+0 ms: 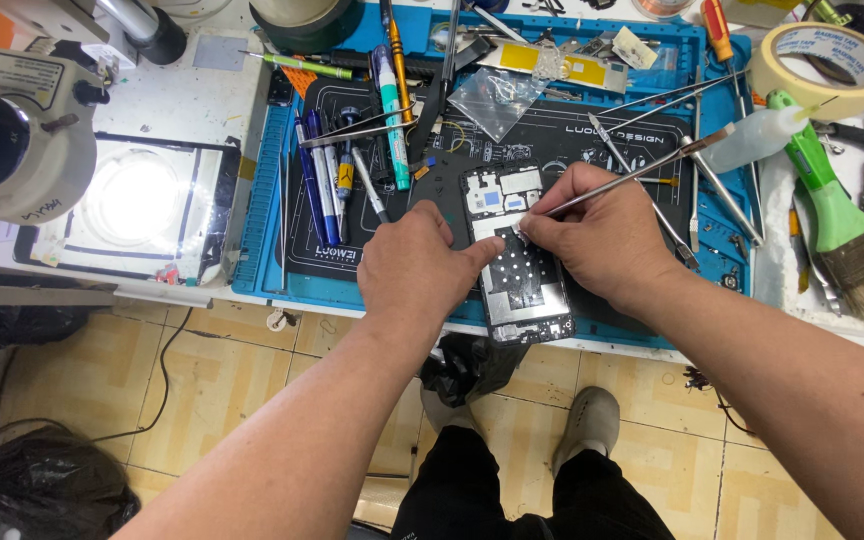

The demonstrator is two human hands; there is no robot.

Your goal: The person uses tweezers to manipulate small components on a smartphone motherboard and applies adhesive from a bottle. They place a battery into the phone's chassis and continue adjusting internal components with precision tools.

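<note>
An opened phone [522, 285] lies back-up on a black work mat [572, 140], its inner frame and small boards exposed. My left hand [414, 265] rests on the phone's left edge, with a fingertip pressed on the middle of the frame. My right hand [602, 232] grips a thin metal spudger [642, 172] like a pen. Its tip touches the phone near the upper middle, right beside my left fingertip.
A blue tray [257, 215] holds the mat, pens [317, 180], tweezers [347, 135], screwdrivers and a small clear bag [497, 100]. A microscope [22, 130] with a lit ring stands at left. A tape roll [822, 60] and a green brush [842, 220] lie at right. Tiled floor and black bags are below.
</note>
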